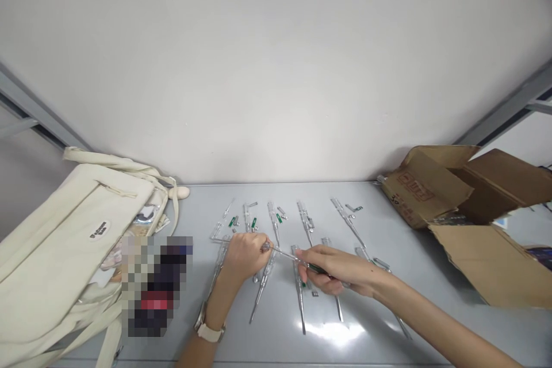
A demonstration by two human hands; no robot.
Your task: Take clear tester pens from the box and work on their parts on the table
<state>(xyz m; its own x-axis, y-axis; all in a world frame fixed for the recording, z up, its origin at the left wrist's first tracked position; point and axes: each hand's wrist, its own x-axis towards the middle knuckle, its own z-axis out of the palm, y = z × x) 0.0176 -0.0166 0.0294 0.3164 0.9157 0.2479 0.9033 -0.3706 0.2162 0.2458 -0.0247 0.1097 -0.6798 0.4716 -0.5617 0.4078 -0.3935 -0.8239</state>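
Over the table (190, 236), the left hand (245, 256) is gripping a clear tool (266, 246) in a fist; the right hand's (325, 269) curled fingers are holding a screwdriver (287, 255) at its end. Keeping these 2 aligned is probably helping.

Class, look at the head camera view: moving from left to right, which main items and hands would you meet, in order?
Cream bag → wristwatch with a pale strap → left hand → right hand → open cardboard box.
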